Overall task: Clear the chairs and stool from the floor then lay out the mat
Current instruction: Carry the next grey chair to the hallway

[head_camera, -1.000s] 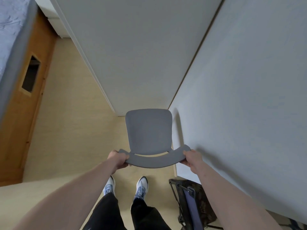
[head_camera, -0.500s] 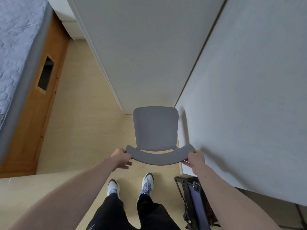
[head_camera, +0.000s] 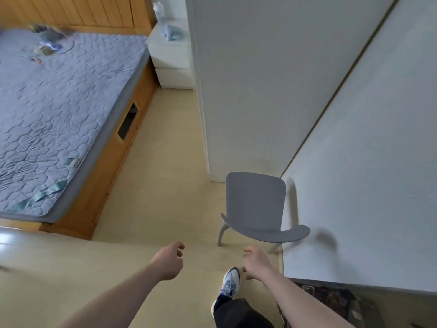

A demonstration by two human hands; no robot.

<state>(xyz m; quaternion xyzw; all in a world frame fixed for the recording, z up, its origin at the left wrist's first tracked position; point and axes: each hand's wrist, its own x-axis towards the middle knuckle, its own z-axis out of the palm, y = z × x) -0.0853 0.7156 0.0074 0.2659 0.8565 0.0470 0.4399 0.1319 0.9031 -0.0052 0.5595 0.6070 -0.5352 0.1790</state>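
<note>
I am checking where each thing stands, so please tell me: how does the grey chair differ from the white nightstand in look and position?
The grey chair stands on thin legs in the corner by the walls, close to both hands; the white nightstand is a closed box with drawers beside the bed, farther away. The chair's seat is bare; the nightstand carries objects. Both stand on the floor.

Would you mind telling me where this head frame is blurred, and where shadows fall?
Head view: motion blur smears the clutter on the blue quilted mattress; the grey plastic chair stays fairly sharp, casting soft shadows on the white wall.
</note>
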